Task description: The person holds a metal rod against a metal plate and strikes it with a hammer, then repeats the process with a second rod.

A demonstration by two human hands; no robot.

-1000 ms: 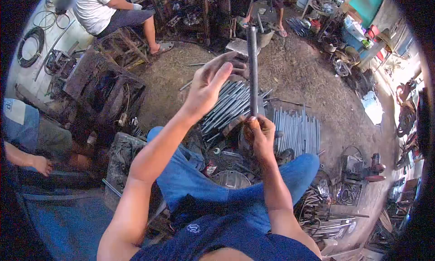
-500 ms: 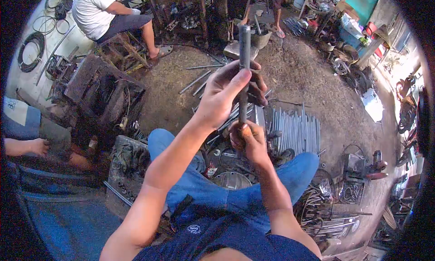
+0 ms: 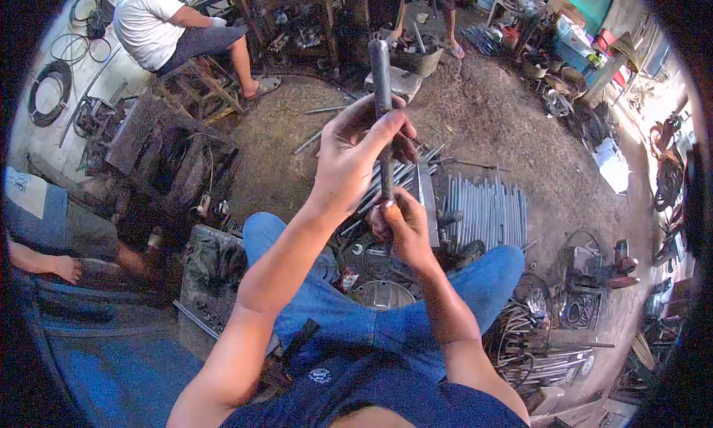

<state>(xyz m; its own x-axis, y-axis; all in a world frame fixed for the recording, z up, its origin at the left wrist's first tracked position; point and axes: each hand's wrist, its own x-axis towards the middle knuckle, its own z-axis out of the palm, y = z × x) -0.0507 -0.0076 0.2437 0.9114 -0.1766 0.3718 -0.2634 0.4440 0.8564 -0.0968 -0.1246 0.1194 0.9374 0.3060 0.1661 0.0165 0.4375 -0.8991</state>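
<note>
Dark grey steel rod (image 3: 380,68), head view: roughly upright above the lap, top end free. Right hand (image 3: 410,231) clamped round the lower end. Change: left hand (image 3: 345,157) has closed on it mid-length, thumb in front, so 2 hands now support 1 rod. Metal rods (image 3: 486,213) lie side by side on the ground (image 3: 553,153), just beyond the right knee (image 3: 499,279).

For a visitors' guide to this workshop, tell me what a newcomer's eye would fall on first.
Probably the dark metal rod, held up near the centre, the left hand around it above the right hand. Next, perhaps, the row of grey rods just beyond the right knee, and the seated person in a white shirt at the upper left.
</note>
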